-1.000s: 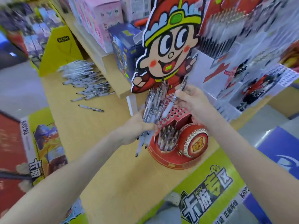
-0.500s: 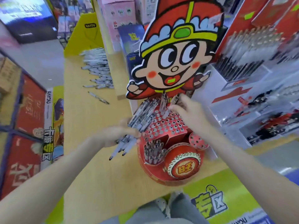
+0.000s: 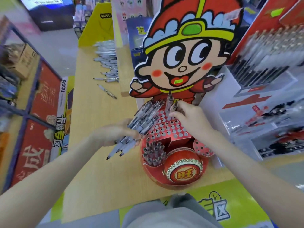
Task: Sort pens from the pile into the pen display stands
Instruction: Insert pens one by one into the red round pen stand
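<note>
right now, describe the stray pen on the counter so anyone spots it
Find the long wooden counter with the pen pile at its far end. Just nearer than the pile lies a single pen, alone, touching no other.

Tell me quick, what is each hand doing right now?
Left hand: closed, holding a bunch of pens.
Right hand: closed, pinching one pen at the stand.
</note>
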